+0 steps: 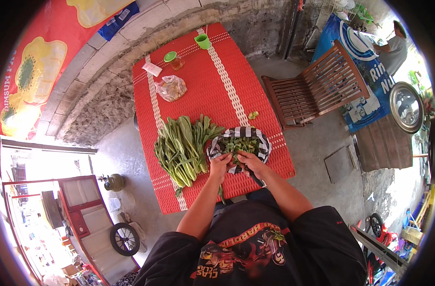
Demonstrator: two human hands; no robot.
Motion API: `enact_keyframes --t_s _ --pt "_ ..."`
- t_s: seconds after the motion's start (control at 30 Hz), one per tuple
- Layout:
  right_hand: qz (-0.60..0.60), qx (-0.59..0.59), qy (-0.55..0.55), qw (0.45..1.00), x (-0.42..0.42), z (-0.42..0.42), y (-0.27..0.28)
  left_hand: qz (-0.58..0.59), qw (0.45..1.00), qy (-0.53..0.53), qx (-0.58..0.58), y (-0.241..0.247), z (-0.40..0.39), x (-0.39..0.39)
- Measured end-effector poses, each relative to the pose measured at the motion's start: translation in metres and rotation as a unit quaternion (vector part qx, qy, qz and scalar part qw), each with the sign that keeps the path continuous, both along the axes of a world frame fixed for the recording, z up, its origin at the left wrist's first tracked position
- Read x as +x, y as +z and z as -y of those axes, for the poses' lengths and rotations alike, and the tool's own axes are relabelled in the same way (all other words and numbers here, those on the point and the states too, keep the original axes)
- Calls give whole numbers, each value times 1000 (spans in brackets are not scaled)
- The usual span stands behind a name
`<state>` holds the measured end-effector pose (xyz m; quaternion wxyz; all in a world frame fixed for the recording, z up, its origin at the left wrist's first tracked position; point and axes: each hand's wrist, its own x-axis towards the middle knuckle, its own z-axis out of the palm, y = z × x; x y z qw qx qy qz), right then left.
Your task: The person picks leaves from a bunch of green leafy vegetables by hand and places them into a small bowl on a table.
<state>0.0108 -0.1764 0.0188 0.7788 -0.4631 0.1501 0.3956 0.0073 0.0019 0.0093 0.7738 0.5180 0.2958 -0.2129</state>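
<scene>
My left hand (pixel 221 165) and my right hand (pixel 251 163) meet over the near side of a bag-lined container (pixel 267 144) in black and white stripes. Cut green leaves (pixel 244 143) fill it. Both hands pinch a piece of leafy green between their fingertips, and a stalk hangs below my left hand. A knife with a black handle (pixel 254 176) lies in my right hand, its blade pointing back toward me. Left of the container, a large heap of leafy green vegetables (pixel 181 146) with pale stems rests on the red woven tablecloth (pixel 210 93).
Farther up the table are a knotted plastic bag (pixel 171 88), a white packet (pixel 152 69), a glass mug with a green lid (pixel 176 63), a green cup (pixel 202 41) and small green pieces (pixel 253 115). A wooden chair (pixel 314 85) stands right; a person (pixel 396 50) is beyond.
</scene>
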Motion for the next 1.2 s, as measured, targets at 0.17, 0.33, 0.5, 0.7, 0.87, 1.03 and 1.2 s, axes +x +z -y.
enact_keyframes --t_s 0.17,0.33,0.5,0.7,0.87,1.03,1.2 --pt "64 -140 9 988 -6 -12 -10 4 993 -4 116 0 12 -2" --pt "241 -264 -29 933 -11 -30 -68 33 979 26 201 -22 20 -8" --pt "237 -322 16 917 -6 -38 -42 31 968 54 243 -23 17 -11" --pt "211 -357 43 909 -6 -45 -27 27 965 77 247 -13 18 -14" --pt "220 -371 54 901 -5 -49 -18 25 966 74 248 -10 16 -16" --pt "199 -395 -8 897 3 -37 -30 31 979 67 188 6 24 -25" --pt "26 -178 -15 984 3 -33 -13 -17 988 144 46 -15 6 -22"
